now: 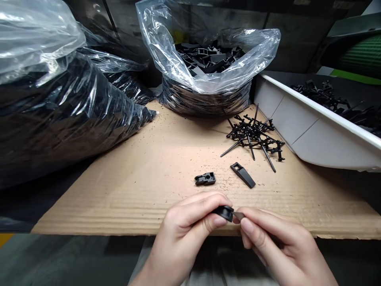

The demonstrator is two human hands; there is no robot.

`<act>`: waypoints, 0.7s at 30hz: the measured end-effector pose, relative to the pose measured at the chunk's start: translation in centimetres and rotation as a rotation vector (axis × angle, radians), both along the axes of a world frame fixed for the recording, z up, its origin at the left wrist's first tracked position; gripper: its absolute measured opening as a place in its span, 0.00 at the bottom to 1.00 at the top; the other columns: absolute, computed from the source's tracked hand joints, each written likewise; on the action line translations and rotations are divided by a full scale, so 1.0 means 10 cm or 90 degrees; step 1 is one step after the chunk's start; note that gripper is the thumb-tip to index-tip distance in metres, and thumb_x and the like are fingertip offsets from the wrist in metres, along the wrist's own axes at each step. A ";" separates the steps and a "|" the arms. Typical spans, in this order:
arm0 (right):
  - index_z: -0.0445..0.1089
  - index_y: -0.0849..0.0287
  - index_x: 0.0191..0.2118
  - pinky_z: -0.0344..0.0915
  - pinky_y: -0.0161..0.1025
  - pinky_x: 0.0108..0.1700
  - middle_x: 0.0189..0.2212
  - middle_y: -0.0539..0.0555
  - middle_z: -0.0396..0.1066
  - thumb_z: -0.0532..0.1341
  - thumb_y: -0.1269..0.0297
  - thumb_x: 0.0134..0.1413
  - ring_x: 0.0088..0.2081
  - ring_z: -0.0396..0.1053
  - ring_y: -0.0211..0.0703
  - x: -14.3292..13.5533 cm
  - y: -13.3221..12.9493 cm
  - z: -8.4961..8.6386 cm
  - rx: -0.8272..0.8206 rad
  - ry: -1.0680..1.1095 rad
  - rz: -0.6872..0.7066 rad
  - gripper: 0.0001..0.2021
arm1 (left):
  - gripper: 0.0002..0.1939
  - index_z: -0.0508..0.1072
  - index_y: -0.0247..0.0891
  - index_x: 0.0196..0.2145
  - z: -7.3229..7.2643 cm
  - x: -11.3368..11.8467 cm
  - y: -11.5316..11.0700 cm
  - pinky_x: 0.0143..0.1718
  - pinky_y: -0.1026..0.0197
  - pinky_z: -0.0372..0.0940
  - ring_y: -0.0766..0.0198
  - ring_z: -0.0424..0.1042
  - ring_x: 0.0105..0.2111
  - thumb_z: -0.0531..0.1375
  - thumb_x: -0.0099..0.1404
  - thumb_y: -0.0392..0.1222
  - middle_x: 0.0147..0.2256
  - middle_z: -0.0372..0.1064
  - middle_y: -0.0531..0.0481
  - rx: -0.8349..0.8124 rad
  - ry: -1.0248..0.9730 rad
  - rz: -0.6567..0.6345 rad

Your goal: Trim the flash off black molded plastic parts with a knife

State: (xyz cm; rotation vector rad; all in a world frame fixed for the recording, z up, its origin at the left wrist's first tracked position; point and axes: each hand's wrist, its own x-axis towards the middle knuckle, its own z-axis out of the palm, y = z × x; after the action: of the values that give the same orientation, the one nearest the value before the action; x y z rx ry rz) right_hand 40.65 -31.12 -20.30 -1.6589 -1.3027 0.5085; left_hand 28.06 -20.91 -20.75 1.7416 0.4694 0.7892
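Note:
Near the front edge of the cardboard, my left hand (190, 222) pinches a rounded black plastic part (225, 213) between thumb and fingers. My right hand (270, 238) grips a small, thin, pointed grey blade-like piece (238, 215), whose tip meets the right end of the black part. Just beyond my hands, a small black block with a round hole (205, 178) lies on the cardboard (149, 167). To its right rests a flat, tapered black piece (243, 174) with a square opening.
Behind lies a pile of thin black branched parts (253, 135). An open clear bag (208, 83) of black pieces stands at the back. Large filled bags (59, 107) occupy the left, and a white bin (315, 123) with black parts is on the right.

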 end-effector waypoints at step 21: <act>0.67 0.59 0.22 0.53 0.28 0.18 0.15 0.46 0.60 0.56 0.56 0.50 0.15 0.54 0.28 -0.01 -0.12 0.07 -0.114 0.274 -0.072 0.13 | 0.16 0.72 0.42 0.40 -0.10 -0.02 -0.07 0.44 0.69 0.63 0.64 0.70 0.42 0.58 0.56 0.25 0.40 0.72 0.52 0.143 -0.026 0.070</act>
State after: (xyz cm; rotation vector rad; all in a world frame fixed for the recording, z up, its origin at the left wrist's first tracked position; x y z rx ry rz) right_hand 40.53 -32.30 -19.64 -1.6402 -0.8632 0.8797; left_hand 27.81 -21.60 -21.78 1.9145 0.4657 0.9852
